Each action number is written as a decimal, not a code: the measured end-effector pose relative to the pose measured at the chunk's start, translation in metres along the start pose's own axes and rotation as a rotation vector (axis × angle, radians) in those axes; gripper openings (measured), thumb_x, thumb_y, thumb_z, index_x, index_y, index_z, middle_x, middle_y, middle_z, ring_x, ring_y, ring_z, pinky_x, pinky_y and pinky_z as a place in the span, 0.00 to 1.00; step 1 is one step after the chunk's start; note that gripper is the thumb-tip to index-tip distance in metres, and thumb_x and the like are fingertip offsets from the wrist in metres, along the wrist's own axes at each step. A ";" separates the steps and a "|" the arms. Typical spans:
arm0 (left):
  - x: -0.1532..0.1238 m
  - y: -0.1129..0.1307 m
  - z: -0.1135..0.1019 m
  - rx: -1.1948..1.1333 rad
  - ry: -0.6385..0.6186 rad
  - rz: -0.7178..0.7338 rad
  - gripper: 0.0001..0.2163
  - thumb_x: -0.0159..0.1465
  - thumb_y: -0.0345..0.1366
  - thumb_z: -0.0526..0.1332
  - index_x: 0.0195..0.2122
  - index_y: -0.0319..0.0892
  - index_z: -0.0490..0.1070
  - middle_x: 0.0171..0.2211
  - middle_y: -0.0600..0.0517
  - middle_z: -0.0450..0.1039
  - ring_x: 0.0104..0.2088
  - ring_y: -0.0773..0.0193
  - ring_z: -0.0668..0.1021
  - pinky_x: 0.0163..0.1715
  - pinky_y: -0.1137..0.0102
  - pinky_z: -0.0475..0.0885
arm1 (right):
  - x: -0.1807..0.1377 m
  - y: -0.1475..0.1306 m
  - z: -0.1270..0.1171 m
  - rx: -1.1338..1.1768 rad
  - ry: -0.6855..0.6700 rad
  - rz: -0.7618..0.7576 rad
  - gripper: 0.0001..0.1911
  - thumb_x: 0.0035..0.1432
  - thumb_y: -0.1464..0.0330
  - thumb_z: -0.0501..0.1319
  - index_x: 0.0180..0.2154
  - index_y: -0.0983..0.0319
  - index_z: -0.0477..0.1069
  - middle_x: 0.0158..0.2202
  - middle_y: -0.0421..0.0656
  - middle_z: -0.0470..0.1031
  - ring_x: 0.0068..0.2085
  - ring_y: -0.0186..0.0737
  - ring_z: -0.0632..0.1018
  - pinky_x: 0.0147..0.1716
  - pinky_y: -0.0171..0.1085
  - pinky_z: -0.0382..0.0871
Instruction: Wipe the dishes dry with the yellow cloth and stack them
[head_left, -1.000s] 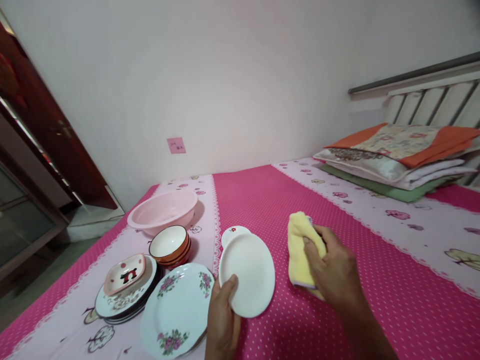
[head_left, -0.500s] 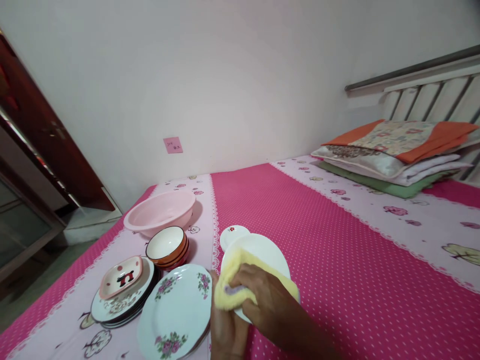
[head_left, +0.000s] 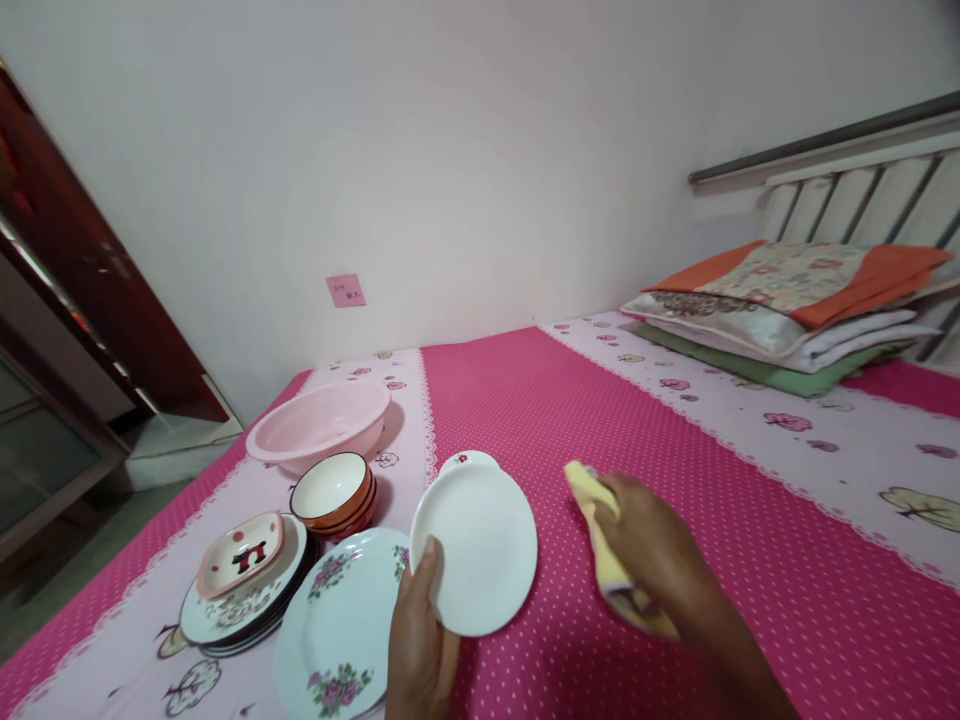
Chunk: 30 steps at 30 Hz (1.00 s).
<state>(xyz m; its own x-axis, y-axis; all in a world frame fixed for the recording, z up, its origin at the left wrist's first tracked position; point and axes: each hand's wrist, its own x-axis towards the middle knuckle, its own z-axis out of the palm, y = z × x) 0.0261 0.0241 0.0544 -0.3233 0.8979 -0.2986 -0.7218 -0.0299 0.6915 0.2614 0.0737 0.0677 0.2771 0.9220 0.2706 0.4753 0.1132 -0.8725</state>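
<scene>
A plain white plate (head_left: 480, 550) is gripped at its lower left edge by my left hand (head_left: 420, 630), with the thumb over the rim. To the right of it, my right hand (head_left: 645, 535) clutches a yellow cloth (head_left: 600, 535) that hangs down, apart from the plate and slightly blurred. Behind the held plate, a small white dish (head_left: 469, 459) with a red flower shows only its upper part. Close by my left wrist lies a large plate (head_left: 345, 610) with purple flowers, partly covered by the hand.
On the left are a stack of bowls (head_left: 331, 490), a stack of dark-edged plates (head_left: 201, 620) topped by a small pink-rimmed dish (head_left: 241, 555), and a pink basin (head_left: 319, 425). Folded bedding (head_left: 795, 310) is piled at the back right. Everything rests on a pink-patterned cloth (head_left: 690, 440).
My right hand has drawn the yellow cloth off the plate and away to the right. My left hand and the plate have shifted left, and the plate's face is now uncovered.
</scene>
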 end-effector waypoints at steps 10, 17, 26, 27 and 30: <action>-0.017 -0.007 0.010 0.541 -0.330 0.086 0.20 0.58 0.37 0.73 0.52 0.41 0.80 0.52 0.43 0.81 0.56 0.46 0.79 0.61 0.59 0.69 | -0.025 -0.059 -0.015 -0.029 0.206 -0.307 0.24 0.63 0.62 0.56 0.57 0.63 0.72 0.52 0.54 0.78 0.51 0.55 0.79 0.50 0.51 0.73; -0.019 -0.010 0.009 0.674 -0.385 0.100 0.17 0.59 0.40 0.72 0.50 0.45 0.82 0.55 0.45 0.79 0.59 0.45 0.75 0.65 0.53 0.63 | -0.046 -0.071 -0.013 0.026 -0.423 -0.318 0.38 0.51 0.69 0.70 0.64 0.52 0.69 0.66 0.44 0.69 0.66 0.56 0.68 0.66 0.53 0.61; -0.033 0.018 0.016 0.752 -0.523 0.032 0.24 0.61 0.53 0.67 0.54 0.44 0.80 0.51 0.45 0.82 0.53 0.45 0.79 0.57 0.55 0.71 | -0.045 -0.077 -0.028 -0.064 -0.522 -0.547 0.35 0.56 0.79 0.57 0.65 0.59 0.65 0.66 0.45 0.69 0.65 0.44 0.70 0.65 0.44 0.65; -0.033 0.019 0.014 0.754 -0.518 0.026 0.24 0.61 0.53 0.67 0.53 0.44 0.80 0.50 0.45 0.82 0.52 0.45 0.79 0.56 0.56 0.71 | -0.045 -0.077 -0.027 -0.085 -0.493 -0.570 0.34 0.57 0.80 0.57 0.64 0.58 0.66 0.63 0.44 0.71 0.64 0.43 0.70 0.64 0.44 0.65; -0.030 0.022 0.004 0.812 -0.542 0.000 0.26 0.59 0.56 0.67 0.52 0.44 0.81 0.49 0.44 0.82 0.51 0.45 0.79 0.55 0.57 0.72 | -0.047 -0.072 -0.020 -0.180 -0.445 -0.628 0.30 0.59 0.73 0.65 0.62 0.54 0.68 0.60 0.43 0.73 0.63 0.48 0.68 0.64 0.48 0.63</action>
<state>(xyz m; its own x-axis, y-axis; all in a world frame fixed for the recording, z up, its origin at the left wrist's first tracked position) 0.0222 -0.0014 0.0810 0.1485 0.9842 -0.0965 -0.0145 0.0998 0.9949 0.2311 0.0144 0.1263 -0.4303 0.7709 0.4696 0.5704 0.6354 -0.5205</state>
